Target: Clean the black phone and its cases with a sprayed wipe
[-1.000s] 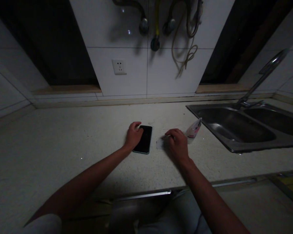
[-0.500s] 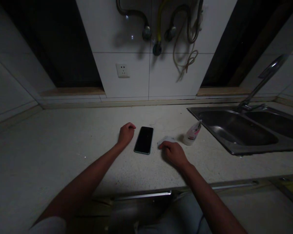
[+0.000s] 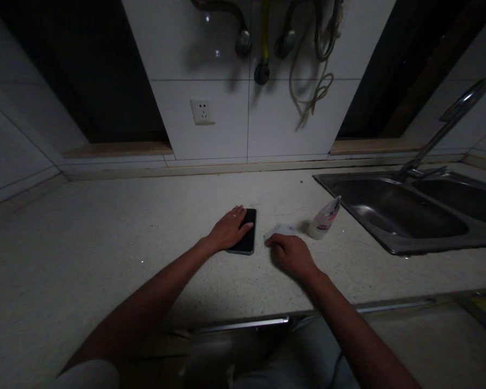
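White wall tiles rise behind a speckled pale desk (image 3: 105, 227), with one wall socket (image 3: 203, 112) set in them above the back edge and a tangle of hanging hoses (image 3: 262, 48) and a looped pale cord (image 3: 316, 92) higher up. To the right sits one stainless steel sink (image 3: 389, 247) with two bowls, and one arched faucet (image 3: 441, 135) rises behind it. Two bare forearms reach onto the desk. The left hand (image 3: 229, 229), with one ring (image 3: 234, 214) on a finger, lies flat across one black smartphone (image 3: 250, 217), its grip relaxed, fingers spread, pressing on the face-up screen and covering part of it. Just right of the phone, the right hand (image 3: 291, 256) curls loosely over the edge of one small white folded piece (image 3: 279, 230), probably paper or cloth; whether its grip is clenching that piece cannot be told. Just beyond it, one white squeeze tube (image 3: 324, 219) with pink print stands tilted on its cap, near the sink rim.
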The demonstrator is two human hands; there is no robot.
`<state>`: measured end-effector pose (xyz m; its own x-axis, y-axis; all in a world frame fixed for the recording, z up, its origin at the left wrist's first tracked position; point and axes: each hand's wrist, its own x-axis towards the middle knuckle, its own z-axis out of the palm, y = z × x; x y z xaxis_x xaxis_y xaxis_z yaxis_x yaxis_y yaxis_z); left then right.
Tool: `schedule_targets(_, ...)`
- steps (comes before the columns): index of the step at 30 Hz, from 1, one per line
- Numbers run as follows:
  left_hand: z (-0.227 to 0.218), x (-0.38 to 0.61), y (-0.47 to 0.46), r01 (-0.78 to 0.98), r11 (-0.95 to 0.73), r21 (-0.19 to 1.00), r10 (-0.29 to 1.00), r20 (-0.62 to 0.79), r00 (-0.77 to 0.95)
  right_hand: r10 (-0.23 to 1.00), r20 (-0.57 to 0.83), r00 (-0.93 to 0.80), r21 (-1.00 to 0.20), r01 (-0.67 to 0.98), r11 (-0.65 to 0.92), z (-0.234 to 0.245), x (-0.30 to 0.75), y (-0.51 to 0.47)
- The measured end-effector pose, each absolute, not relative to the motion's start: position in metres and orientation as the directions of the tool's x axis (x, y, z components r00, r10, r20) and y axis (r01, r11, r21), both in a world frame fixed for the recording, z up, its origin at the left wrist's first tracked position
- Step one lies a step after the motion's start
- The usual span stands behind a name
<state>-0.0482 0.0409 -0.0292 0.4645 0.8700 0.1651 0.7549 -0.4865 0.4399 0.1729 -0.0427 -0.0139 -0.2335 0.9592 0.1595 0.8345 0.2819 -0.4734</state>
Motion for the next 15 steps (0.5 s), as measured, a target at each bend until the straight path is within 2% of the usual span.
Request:
schedule_targets(3,-0.031,-0.047,0.039,0.769,-0.473,0.430,0.879,0.178,0.441,0.959,0.167,-0.230,-0.486,0.827,0.283,-0.015,0.173,-0.043)
schedule_targets(6,-0.026,-0.043,0.031,0.862,-0.335,0.380,0.939,0.205,0.275,0.955,0.199,-0.221,-0.528,0.796,0.295,-0.019,0.175,-0.041)
schedule_targets(9,-0.016,-0.037,0.019,0.938,-0.246,0.245,0.959,0.201,0.200,0.946,0.267,-0.184,-0.574,0.758,0.310,-0.023,0.176,-0.038)
schedule_targets(12,-0.006,-0.030,0.008,0.950,-0.255,0.178,0.957,0.188,0.222,0.926,0.343,-0.156,-0.512,0.796,0.324,-0.022,0.170,-0.035)
schedule_targets(15,-0.001,-0.026,0.002,0.941,-0.240,0.239,0.965,0.164,0.204,0.903,0.337,-0.268,-0.400,0.827,0.395,-0.017,0.157,-0.033)
